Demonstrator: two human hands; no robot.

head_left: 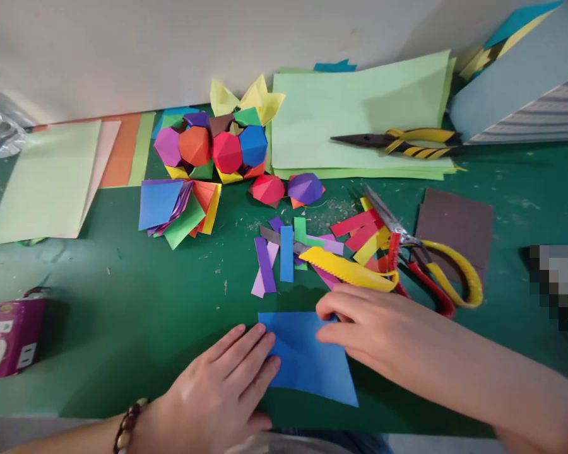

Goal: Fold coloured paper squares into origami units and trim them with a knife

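Observation:
A sheet of blue paper (307,366) lies on the green table in front of me. My left hand (227,384) rests flat along its left edge, fingers stretched out. At the upper right corner of the sheet, the bent fingers of my right hand (364,321) close on the paper's edge; the corner itself is hidden. Just beyond my right hand lies a yellow cutter knife (348,268). Purple, blue, green and lilac paper strips (286,253) are scattered around its blade. Scissors (397,236) with red and yellow handles lie farther right, over red and yellow strips.
Folded multicoloured paper balls (227,151) stand at the back, with smaller folded pieces (267,189) and fanned paper squares (161,203) nearby. Pliers (397,142) lie on pale green sheets (322,120). Brown paper (454,217) is right, a purple carton (14,334) left.

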